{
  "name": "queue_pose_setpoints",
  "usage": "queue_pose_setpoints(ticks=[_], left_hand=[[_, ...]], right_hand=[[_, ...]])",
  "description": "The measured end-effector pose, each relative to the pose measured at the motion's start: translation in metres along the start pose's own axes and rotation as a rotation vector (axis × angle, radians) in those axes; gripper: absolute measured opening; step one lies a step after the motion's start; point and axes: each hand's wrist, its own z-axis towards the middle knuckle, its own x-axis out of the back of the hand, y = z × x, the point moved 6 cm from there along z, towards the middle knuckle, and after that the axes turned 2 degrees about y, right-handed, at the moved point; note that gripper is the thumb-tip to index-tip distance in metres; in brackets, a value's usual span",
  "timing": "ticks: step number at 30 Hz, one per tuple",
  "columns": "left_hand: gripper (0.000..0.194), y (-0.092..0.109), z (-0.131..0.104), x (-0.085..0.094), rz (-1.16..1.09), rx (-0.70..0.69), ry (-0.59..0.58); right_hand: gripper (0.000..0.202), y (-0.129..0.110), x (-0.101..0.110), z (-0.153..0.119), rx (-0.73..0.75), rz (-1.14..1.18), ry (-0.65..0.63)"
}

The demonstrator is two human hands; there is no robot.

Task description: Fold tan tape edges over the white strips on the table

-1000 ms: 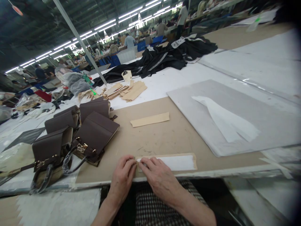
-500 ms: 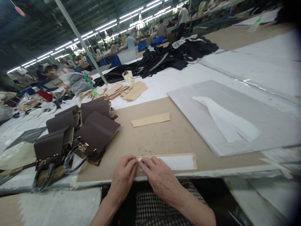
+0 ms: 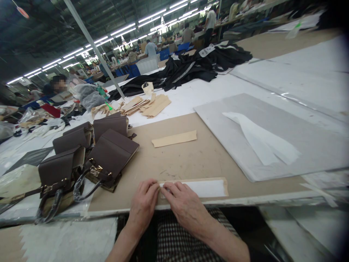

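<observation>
A long tan strip with a white layer [image 3: 209, 188] on top lies along the near edge of the table. At its left end my left hand [image 3: 144, 198] is closed, thumb and fingertips pinching the strip's edge. Close beside it, my right hand [image 3: 183, 202] has its fingers bent together and its fingertips on the same end. The two hands' fingertips almost meet, and they hide that end of the strip. Farther back on the brown board [image 3: 174, 163], a second tan strip [image 3: 174, 139] lies flat by itself.
Several dark brown handbags [image 3: 113, 153] with wrapped handles lie to the left. A grey sheet [image 3: 234, 134] carrying a white cut piece [image 3: 261, 142] is on the right. Behind are tan pieces [image 3: 156, 105] and a black fabric heap [image 3: 188, 67]. Other people work in the background.
Both hands stay at the strip's left end with hardly any visible movement. The strips and handbags stay in place. In the background a person at the far left has shifted slightly.
</observation>
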Motion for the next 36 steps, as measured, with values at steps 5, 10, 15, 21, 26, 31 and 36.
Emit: queue_pose_setpoints(ticks=[5,10,15,21,26,31,36], left_hand=[[0.02,-0.009,-0.004,0.007,-0.108,0.125,-0.003],[0.012,-0.016,-0.007,0.01,-0.199,0.278,0.058],[0.022,-0.004,-0.008,0.006,-0.162,0.298,0.027],[0.021,0.013,-0.014,0.004,-0.126,0.126,0.031],[0.033,0.017,-0.022,-0.004,-0.045,0.005,0.063],[0.028,0.027,-0.023,0.0,0.052,0.033,0.129],[0.017,0.028,-0.02,-0.004,0.192,0.049,0.206]], right_hand=[[0.045,0.001,0.0,-0.001,-0.001,0.002,0.011],[0.026,0.008,-0.001,0.0,-0.033,0.057,0.041],[0.017,0.016,0.004,0.005,-0.132,0.081,0.039],[0.014,0.01,0.01,0.005,-0.079,-0.027,0.063],[0.011,0.01,0.006,0.001,-0.048,-0.044,0.103],[0.008,0.015,-0.007,-0.005,0.035,-0.06,0.222],[0.026,0.035,-0.036,-0.008,0.342,-0.186,0.369]])
